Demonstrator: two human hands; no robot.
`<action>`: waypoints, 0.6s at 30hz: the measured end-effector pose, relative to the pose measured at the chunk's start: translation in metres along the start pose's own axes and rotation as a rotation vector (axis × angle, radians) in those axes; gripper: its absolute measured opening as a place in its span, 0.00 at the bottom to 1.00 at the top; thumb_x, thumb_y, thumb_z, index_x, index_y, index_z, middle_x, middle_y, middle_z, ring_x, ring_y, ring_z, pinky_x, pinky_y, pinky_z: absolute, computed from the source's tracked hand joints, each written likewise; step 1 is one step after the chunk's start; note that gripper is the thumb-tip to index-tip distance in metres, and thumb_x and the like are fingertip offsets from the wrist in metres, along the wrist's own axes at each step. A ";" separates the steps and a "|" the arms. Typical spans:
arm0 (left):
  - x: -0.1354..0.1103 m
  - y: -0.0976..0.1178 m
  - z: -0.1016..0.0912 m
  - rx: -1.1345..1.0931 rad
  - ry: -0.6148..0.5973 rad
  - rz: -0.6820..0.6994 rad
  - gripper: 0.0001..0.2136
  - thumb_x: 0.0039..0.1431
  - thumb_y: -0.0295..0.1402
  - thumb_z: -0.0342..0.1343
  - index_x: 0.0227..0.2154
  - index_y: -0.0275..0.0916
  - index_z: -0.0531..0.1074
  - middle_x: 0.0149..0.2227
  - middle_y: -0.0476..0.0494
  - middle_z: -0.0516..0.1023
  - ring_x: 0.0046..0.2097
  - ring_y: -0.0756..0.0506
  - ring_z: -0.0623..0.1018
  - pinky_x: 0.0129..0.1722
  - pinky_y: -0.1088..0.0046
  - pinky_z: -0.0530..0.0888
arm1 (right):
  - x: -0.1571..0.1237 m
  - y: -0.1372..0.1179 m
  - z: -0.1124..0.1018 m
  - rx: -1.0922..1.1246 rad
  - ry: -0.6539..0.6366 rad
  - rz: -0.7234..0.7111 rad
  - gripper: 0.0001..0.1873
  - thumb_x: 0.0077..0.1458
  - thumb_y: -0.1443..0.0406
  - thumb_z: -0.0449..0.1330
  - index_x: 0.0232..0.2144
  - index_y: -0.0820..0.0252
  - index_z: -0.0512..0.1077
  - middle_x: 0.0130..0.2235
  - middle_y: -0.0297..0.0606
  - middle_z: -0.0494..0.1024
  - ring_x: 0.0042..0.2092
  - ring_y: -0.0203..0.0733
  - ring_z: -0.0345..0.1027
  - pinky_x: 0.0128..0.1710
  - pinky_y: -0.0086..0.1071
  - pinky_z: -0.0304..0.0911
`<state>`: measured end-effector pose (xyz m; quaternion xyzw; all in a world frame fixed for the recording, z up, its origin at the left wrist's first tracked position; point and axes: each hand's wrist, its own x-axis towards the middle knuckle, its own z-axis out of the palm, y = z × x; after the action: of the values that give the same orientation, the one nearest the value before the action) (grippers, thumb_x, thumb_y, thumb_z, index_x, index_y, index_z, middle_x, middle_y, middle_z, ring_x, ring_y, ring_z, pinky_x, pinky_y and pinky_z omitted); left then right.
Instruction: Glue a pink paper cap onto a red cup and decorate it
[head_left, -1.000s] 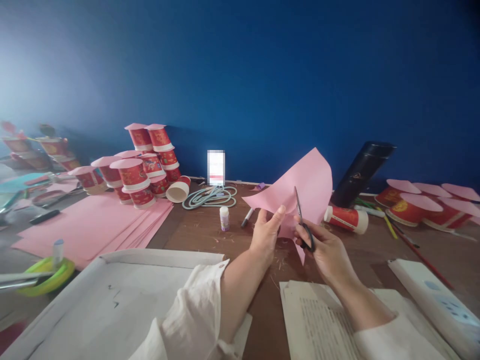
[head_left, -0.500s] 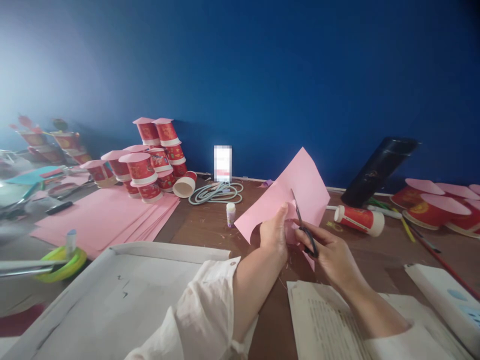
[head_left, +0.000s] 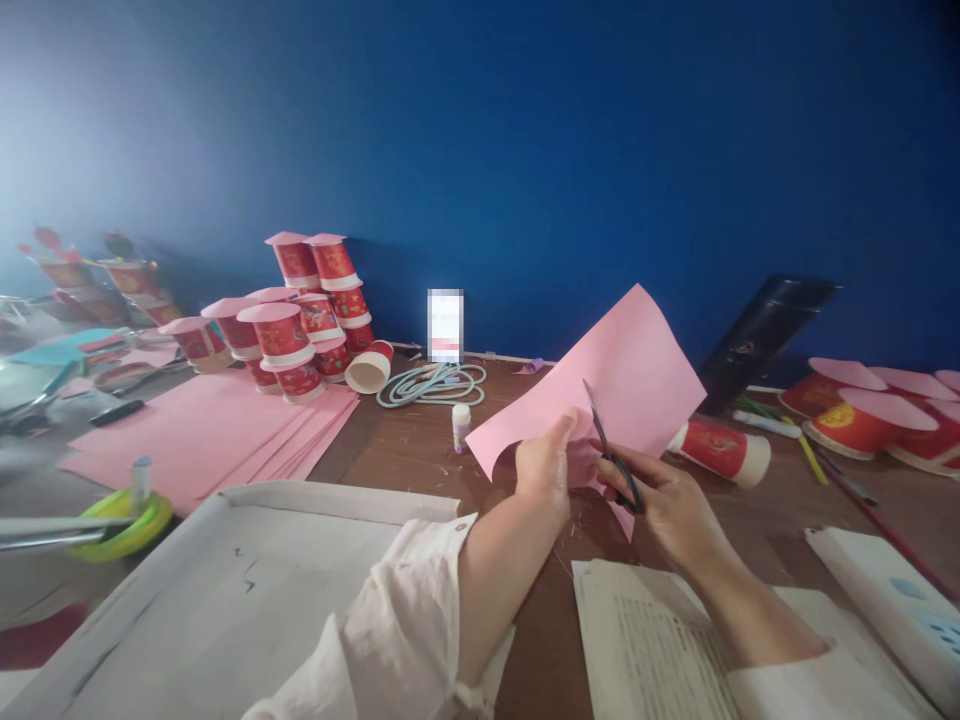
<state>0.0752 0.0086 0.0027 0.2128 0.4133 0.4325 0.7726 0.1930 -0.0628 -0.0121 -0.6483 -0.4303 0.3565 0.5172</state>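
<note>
A sheet of pink paper (head_left: 637, 370) is held up over the brown table, tilted, its lower edge cut into a curve. My left hand (head_left: 546, 460) grips it from below, thumb on the near face and the other fingers hidden behind. In my right hand (head_left: 667, 500) is a pair of scissors (head_left: 611, 455) with dark handles, my fingers closed around them. The blades point up and away and lie against the paper beside my left thumb. A narrow flap of the paper hangs down beneath the scissors.
Red paper cups (head_left: 277, 338) with pink tops stand stacked on the left, by pink sheets (head_left: 195, 435). A glue stick (head_left: 460, 430) and coiled cable (head_left: 435, 388) lie beyond my left hand. Right are a tipped cup (head_left: 724, 452), a black bottle (head_left: 765, 340) and printed pages (head_left: 637, 630).
The pink paper has turned and spread to the right, now overlapping part of the tipped cup and the black bottle. The scissors have shifted slightly with it; both hands keep their holds.
</note>
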 end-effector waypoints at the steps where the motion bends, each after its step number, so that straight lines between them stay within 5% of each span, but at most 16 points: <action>1: 0.000 0.000 0.000 -0.012 0.002 -0.004 0.18 0.49 0.43 0.65 0.33 0.30 0.76 0.26 0.37 0.79 0.23 0.43 0.78 0.22 0.67 0.75 | 0.000 0.000 0.000 -0.010 -0.001 -0.005 0.33 0.44 0.50 0.71 0.52 0.56 0.78 0.31 0.34 0.79 0.33 0.39 0.70 0.35 0.32 0.67; 18: 0.001 0.001 -0.003 0.018 -0.014 0.015 0.20 0.48 0.44 0.66 0.35 0.30 0.77 0.30 0.33 0.81 0.26 0.38 0.80 0.24 0.61 0.78 | -0.002 -0.009 0.001 -0.059 0.031 0.023 0.33 0.42 0.49 0.71 0.50 0.57 0.80 0.28 0.34 0.77 0.31 0.39 0.69 0.30 0.31 0.65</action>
<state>0.0729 0.0099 0.0010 0.2260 0.4102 0.4332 0.7700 0.1898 -0.0638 -0.0036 -0.6737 -0.4247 0.3396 0.5005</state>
